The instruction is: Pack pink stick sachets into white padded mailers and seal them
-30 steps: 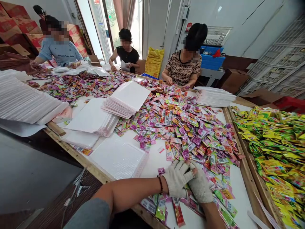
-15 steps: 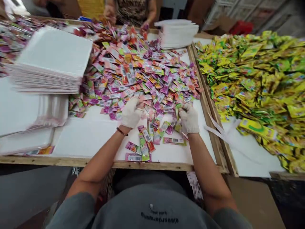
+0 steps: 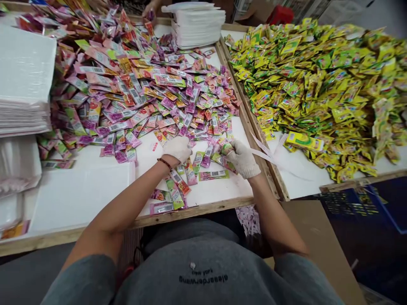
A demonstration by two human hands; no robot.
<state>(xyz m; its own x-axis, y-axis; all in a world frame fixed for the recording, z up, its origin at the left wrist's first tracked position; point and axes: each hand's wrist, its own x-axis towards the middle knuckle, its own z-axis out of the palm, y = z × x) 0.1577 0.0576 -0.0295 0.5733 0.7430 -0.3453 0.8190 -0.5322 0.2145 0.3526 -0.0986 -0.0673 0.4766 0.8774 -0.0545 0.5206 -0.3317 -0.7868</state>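
Note:
My left hand (image 3: 178, 149), in a white knit glove with a beaded bracelet at the wrist, is closed over the near edge of a pile of pink, purple and green stick sachets (image 3: 152, 91). Its fingertips are partly hidden, and I cannot make out what they hold. My gloved right hand (image 3: 243, 159) pinches a green-and-pink sachet (image 3: 226, 148) between thumb and fingers. Between my hands and nearer to me, several loose sachets lie on the white tabletop, among them a barcoded one (image 3: 213, 174) lying crosswise and a green one (image 3: 174, 192).
Stacks of white flat packs (image 3: 25, 63) stand at the left; another white stack (image 3: 199, 25) is at the back. A wooden divider (image 3: 244, 110) separates a heap of yellow packets (image 3: 311, 89) on the right. White strips (image 3: 270, 154) lie across it. Another person's hand (image 3: 151, 9) shows at the far edge.
The view has swung right, so the table contents appear farther left. Relative to the loose sachets, my left hand has shifted right and toward me; my right hand has drawn slightly right and nearer me.

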